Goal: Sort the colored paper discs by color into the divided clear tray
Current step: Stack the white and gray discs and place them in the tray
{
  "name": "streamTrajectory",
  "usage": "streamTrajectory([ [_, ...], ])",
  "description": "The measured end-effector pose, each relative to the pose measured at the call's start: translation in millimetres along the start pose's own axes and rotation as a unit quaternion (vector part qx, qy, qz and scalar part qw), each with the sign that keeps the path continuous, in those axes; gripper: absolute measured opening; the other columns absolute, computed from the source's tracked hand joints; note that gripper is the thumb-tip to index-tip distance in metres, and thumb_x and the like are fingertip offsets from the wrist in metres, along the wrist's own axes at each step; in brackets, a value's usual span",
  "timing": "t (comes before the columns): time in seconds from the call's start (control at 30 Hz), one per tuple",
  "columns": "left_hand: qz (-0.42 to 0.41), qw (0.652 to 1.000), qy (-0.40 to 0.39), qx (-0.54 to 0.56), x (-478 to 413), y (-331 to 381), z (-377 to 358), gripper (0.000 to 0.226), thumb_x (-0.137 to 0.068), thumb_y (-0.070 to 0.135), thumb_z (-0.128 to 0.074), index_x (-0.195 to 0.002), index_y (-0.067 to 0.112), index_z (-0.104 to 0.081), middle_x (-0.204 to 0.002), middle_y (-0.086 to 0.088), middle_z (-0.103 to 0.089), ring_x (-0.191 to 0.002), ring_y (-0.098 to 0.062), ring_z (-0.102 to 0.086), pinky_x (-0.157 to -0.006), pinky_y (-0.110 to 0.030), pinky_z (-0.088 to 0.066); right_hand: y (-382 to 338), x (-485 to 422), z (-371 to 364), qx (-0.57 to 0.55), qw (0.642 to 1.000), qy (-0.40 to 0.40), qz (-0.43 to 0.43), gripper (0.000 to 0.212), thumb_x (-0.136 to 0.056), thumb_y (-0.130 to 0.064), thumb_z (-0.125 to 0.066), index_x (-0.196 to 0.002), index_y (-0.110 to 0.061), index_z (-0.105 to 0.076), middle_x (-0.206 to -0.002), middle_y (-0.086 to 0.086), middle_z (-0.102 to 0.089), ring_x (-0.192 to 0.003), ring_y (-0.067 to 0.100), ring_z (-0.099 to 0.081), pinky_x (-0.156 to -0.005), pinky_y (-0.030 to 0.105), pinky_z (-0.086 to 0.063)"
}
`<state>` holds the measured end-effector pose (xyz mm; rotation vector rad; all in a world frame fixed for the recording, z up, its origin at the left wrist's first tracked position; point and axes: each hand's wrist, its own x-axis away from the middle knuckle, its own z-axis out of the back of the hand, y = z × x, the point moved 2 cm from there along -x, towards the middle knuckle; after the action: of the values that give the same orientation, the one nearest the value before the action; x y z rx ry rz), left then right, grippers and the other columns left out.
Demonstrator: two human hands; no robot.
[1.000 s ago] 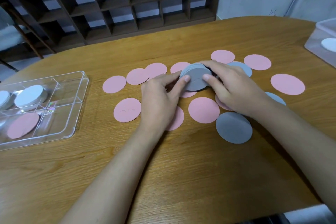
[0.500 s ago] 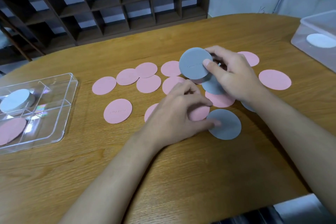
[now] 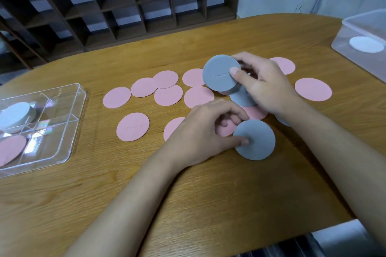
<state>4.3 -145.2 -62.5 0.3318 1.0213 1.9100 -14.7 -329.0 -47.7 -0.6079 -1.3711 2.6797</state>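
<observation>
My right hand (image 3: 265, 85) grips a stack of grey discs (image 3: 219, 74), held tilted above the table. My left hand (image 3: 200, 133) rests over pink discs, its thumb pressing on a loose grey disc (image 3: 258, 142) lying flat, fingers curled at the disc's far edge. Another grey disc (image 3: 242, 98) lies partly under my right hand. Several pink discs (image 3: 132, 126) are spread across the table. The divided clear tray (image 3: 69, 131) sits at the left, holding a stack of white discs (image 3: 15, 116) in one compartment and a pink disc (image 3: 10, 149) in another.
A clear plastic box (image 3: 355, 33) with a white disc (image 3: 366, 44) inside stands at the far right edge. A dark wooden cubby shelf (image 3: 125, 2) runs behind the table. The wooden table's (image 3: 188, 194) front edge curves near my forearms.
My right hand lifted the grey stack off the table and tilted it. My left hand moved right and toward me, onto the loose grey disc.
</observation>
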Motion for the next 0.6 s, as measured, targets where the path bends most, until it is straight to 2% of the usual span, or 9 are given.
streamTrajectory([
  [0.07, 0.030, 0.996, -0.002, 0.089, -1, -1, 3, 0.025, -0.082, 0.015, -0.089, -0.101, 0.017, -0.074, -0.086, 0.007, -0.071, -0.071, -0.003, -0.055, -0.067, -0.015, -0.045, 0, 0, 0, -0.014, 1.000, -0.010, 0.004, 0.022, -0.103, -0.021, -0.054, -0.120, -0.019, -0.068, -0.109, 0.003, -0.071, -0.087, 0.004, -0.066, -0.080, 0.022, -0.052],
  [0.13, 0.050, 0.987, -0.001, 0.153, -2, -4, 6, 0.021, -0.085, 0.008, -0.086, -0.102, 0.012, -0.074, -0.082, 0.003, -0.068, -0.068, -0.008, -0.053, -0.066, -0.019, -0.047, 0, 1, 0, -0.029, 0.999, -0.016, -0.001, 0.019, -0.105, -0.014, -0.054, -0.117, -0.017, -0.068, -0.103, -0.002, -0.071, -0.072, 0.000, -0.066, -0.072, 0.015, -0.047],
  [0.23, 0.051, 0.977, 0.014, 0.208, -3, -9, 15, 0.023, -0.087, 0.003, -0.081, -0.108, 0.010, -0.077, -0.082, 0.001, -0.066, -0.069, -0.016, -0.055, -0.069, -0.027, -0.055, 3, 0, 0, -0.035, 0.999, -0.017, -0.016, 0.019, -0.105, -0.013, -0.054, -0.116, -0.018, -0.069, -0.101, -0.007, -0.071, -0.067, -0.002, -0.064, -0.071, 0.019, -0.047],
  [0.3, 0.044, 0.974, 0.043, 0.219, -3, -11, 22, 0.018, -0.089, 0.004, -0.080, -0.105, 0.012, -0.079, -0.080, 0.002, -0.068, -0.071, -0.018, -0.055, -0.069, -0.030, -0.051, 4, -1, -1, -0.037, 0.999, -0.020, -0.029, 0.020, -0.104, -0.015, -0.055, -0.118, -0.018, -0.069, -0.098, -0.004, -0.073, -0.068, 0.003, -0.063, -0.070, 0.023, -0.048],
  [0.4, 0.037, 0.968, 0.105, 0.227, -3, -12, 32, 0.009, -0.091, 0.002, -0.077, -0.098, 0.007, -0.079, -0.080, -0.017, -0.073, -0.072, -0.023, -0.059, -0.073, -0.033, -0.049, 5, -2, -1, -0.049, 0.998, -0.022, -0.044, 0.021, -0.104, -0.017, -0.055, -0.118, -0.017, -0.070, -0.100, -0.001, -0.075, -0.078, 0.018, -0.069, -0.072, 0.028, -0.050],
  [0.5, 0.024, 0.963, 0.149, 0.222, -3, -15, 40, 0.008, -0.092, 0.001, -0.075, -0.099, 0.002, -0.078, -0.086, -0.028, -0.074, -0.076, -0.031, -0.066, -0.078, -0.045, -0.056, 4, -2, -1, -0.043, 0.997, -0.024, -0.053, 0.023, -0.103, -0.022, -0.056, -0.119, -0.018, -0.071, -0.102, 0.001, -0.076, -0.089, 0.026, -0.071, -0.071, 0.033, -0.052],
  [0.57, 0.026, 0.954, 0.171, 0.246, -3, -14, 41, 0.010, -0.092, -0.006, -0.071, -0.101, -0.004, -0.075, -0.090, -0.028, -0.075, -0.085, -0.038, -0.074, -0.090, -0.052, -0.061, 4, -2, -2, -0.037, 0.997, -0.026, -0.059, 0.022, -0.105, -0.018, -0.054, -0.121, -0.019, -0.070, -0.096, -0.003, -0.074, -0.076, 0.019, -0.069, -0.066, 0.027, -0.051],
  [0.6, 0.026, 0.950, 0.182, 0.253, -2, -15, 41, 0.012, -0.092, -0.010, -0.069, -0.103, -0.008, -0.074, -0.090, -0.025, -0.077, -0.088, -0.039, -0.076, -0.091, -0.049, -0.062, 4, -2, -2, -0.039, 0.997, -0.028, -0.060, 0.022, -0.106, -0.016, -0.054, -0.121, -0.018, -0.069, -0.090, -0.005, -0.072, -0.068, 0.013, -0.067, -0.063, 0.025, -0.050],
])
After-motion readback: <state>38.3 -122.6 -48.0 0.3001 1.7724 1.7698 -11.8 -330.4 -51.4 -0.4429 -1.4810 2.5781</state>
